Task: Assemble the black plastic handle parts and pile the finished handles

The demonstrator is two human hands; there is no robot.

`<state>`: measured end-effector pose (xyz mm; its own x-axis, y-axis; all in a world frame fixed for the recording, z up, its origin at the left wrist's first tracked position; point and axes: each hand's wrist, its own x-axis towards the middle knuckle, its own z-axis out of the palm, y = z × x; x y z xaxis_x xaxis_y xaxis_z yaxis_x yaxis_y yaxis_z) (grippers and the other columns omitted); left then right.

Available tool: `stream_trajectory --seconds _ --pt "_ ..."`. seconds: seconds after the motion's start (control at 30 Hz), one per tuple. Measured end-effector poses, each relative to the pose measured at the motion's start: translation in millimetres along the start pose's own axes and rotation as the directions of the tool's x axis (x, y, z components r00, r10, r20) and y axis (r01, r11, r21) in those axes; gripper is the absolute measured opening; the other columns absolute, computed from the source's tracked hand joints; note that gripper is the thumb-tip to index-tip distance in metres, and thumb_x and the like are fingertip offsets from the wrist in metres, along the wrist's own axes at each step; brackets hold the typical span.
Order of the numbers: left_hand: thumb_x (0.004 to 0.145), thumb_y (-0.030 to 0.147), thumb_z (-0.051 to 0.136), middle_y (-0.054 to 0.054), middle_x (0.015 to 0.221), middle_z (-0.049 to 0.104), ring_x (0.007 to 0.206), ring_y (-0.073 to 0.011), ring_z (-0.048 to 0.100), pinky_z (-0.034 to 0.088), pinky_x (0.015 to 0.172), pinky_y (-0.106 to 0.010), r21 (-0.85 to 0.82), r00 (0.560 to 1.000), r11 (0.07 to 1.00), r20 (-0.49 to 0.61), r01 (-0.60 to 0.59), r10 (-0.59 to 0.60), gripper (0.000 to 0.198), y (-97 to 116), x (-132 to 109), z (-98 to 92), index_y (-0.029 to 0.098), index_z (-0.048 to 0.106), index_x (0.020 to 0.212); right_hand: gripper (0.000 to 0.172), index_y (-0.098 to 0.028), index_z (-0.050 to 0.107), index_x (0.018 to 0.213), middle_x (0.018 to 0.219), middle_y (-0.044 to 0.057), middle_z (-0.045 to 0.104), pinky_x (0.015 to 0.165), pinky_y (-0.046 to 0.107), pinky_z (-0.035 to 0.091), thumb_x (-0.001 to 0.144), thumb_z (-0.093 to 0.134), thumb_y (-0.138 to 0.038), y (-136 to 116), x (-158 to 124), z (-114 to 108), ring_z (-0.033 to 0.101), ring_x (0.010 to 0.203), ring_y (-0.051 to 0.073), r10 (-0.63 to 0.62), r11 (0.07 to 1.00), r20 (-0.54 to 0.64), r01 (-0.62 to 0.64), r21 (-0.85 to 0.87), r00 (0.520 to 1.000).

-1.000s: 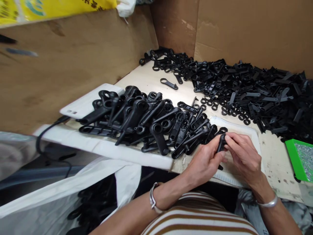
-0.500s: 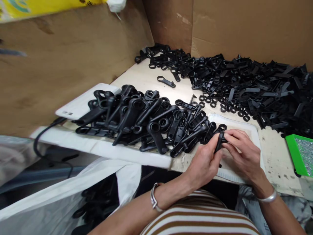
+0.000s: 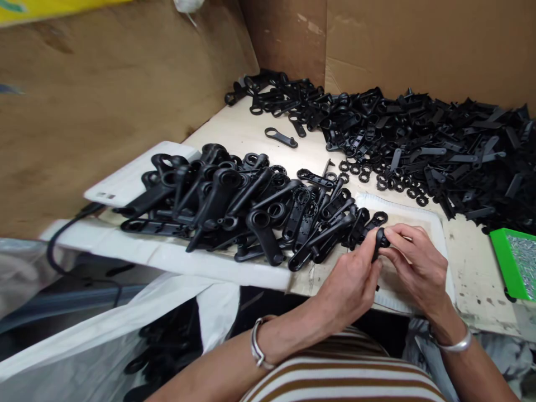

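Observation:
Between my two hands is a black plastic part (image 3: 380,240) with a rounded ring end, partly covered by fingers. My left hand (image 3: 350,276) is closed on it, thumb and fingers pinching its length. My right hand (image 3: 416,259) pinches the same part at its ring end; whether a smaller piece is also between those fingertips is hidden. Just beyond the fingers, black ring-ended arms (image 3: 377,219) rest at the edge of a white-rimmed mat (image 3: 439,234). Left of my hands lies a heap of black plastic arms (image 3: 266,237), tangled together.
A large pile of black parts (image 3: 419,128) lies against the cardboard wall (image 3: 419,50). Small black rings (image 3: 382,182) lie before it. A green tray (image 3: 502,262) of small metal pieces stands at right. At left are a white flat box (image 3: 138,167), a black cable (image 3: 52,251) and a white bag (image 3: 167,301).
The view has shifted slightly, so the heap at left appears a little further left. Both hands keep hold of the black part, which is turned slightly more upright.

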<state>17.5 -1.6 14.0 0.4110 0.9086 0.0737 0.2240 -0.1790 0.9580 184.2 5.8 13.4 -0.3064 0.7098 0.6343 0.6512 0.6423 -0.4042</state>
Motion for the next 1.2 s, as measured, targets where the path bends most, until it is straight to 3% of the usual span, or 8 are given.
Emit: stream_trajectory --seconds 0.3,0.4,0.53,0.7,0.83,0.93,1.07,1.2 --pt "0.095 0.025 0.045 0.000 0.081 0.070 0.052 -0.0089 0.055 0.047 0.056 -0.019 -0.145 0.991 0.988 0.128 0.053 -0.034 0.042 2 0 -11.0 0.023 0.050 0.136 0.031 -0.028 0.068 0.121 0.113 0.004 0.073 0.077 0.028 0.062 0.091 0.061 -0.033 5 -12 -24 0.073 0.090 0.019 0.305 0.913 0.200 -0.345 0.216 0.931" --pt "0.096 0.025 0.042 -0.001 0.076 0.068 0.050 -0.0089 0.056 0.047 0.054 -0.018 -0.172 0.979 0.984 0.204 0.044 -0.008 0.042 6 -2 -11.3 0.020 0.048 0.137 0.030 -0.026 0.073 0.114 0.093 0.002 0.078 0.064 0.027 0.062 0.093 0.056 -0.039 5 -16 -19 0.074 0.077 0.020 0.358 0.872 0.301 -0.432 0.231 0.884" --pt "0.097 0.026 0.037 0.001 0.062 0.062 0.051 -0.0121 0.059 0.049 0.058 -0.022 -0.064 0.992 0.998 0.124 0.006 0.002 0.042 5 -4 -9.9 0.014 0.047 0.137 0.032 -0.024 0.077 0.101 0.062 -0.001 0.073 0.044 0.024 0.055 0.095 0.050 -0.040 -10 -15 -2 0.067 0.050 0.017 0.469 0.837 0.257 -0.518 0.176 0.845" --pt "0.099 0.024 0.035 -0.001 0.063 0.066 0.055 -0.0142 0.062 0.048 0.059 -0.023 0.210 0.994 0.972 0.048 -0.102 0.093 0.044 8 -10 -21.7 0.010 0.046 0.138 0.037 -0.021 0.077 0.100 0.074 0.002 0.077 0.054 0.024 0.058 0.096 0.049 -0.044 -19 2 7 0.071 0.059 0.017 0.429 0.862 0.243 -0.475 0.178 0.870" --pt "0.094 0.012 0.039 -0.006 0.079 0.072 0.064 -0.0156 0.064 0.044 0.059 -0.025 0.662 0.915 0.702 -0.063 -0.260 0.399 0.048 5 -19 -40.0 0.010 0.044 0.141 0.038 -0.020 0.071 0.115 0.096 0.007 0.078 0.077 0.034 0.062 0.097 0.048 -0.043 -2 8 1 0.075 0.082 0.022 0.406 0.884 0.280 -0.451 0.119 0.870" --pt "0.091 0.009 0.046 -0.007 0.083 0.072 0.066 -0.0169 0.062 0.042 0.061 -0.028 0.881 0.822 0.458 -0.168 -0.122 0.543 0.047 -3 -16 -55.1 0.011 0.050 0.137 0.039 -0.019 0.063 0.127 0.103 0.010 0.076 0.081 0.043 0.061 0.095 0.052 -0.040 10 2 1 0.074 0.088 0.025 0.438 0.898 0.248 -0.430 -0.090 0.864" --pt "0.092 0.013 0.046 -0.012 0.106 0.072 0.077 -0.0227 0.062 0.040 0.061 -0.033 0.960 0.857 0.247 -0.235 0.132 0.458 0.039 -11 0 -70.1 0.014 0.060 0.129 0.054 -0.016 0.047 0.142 0.122 0.017 0.067 0.087 0.049 0.058 0.093 0.057 -0.038 12 -3 10 0.066 0.112 0.032 0.373 0.918 0.306 -0.302 -0.255 0.876" --pt "0.097 0.028 0.047 -0.016 0.135 0.060 0.105 -0.0315 0.061 0.041 0.073 -0.039 0.955 0.863 0.240 -0.267 0.175 0.429 0.035 -13 5 -69.5 0.015 0.063 0.125 0.055 -0.018 0.046 0.139 0.120 0.016 0.067 0.081 0.047 0.060 0.090 0.063 -0.034 7 1 24 0.067 0.107 0.032 0.279 0.923 0.305 -0.167 -0.348 0.911"
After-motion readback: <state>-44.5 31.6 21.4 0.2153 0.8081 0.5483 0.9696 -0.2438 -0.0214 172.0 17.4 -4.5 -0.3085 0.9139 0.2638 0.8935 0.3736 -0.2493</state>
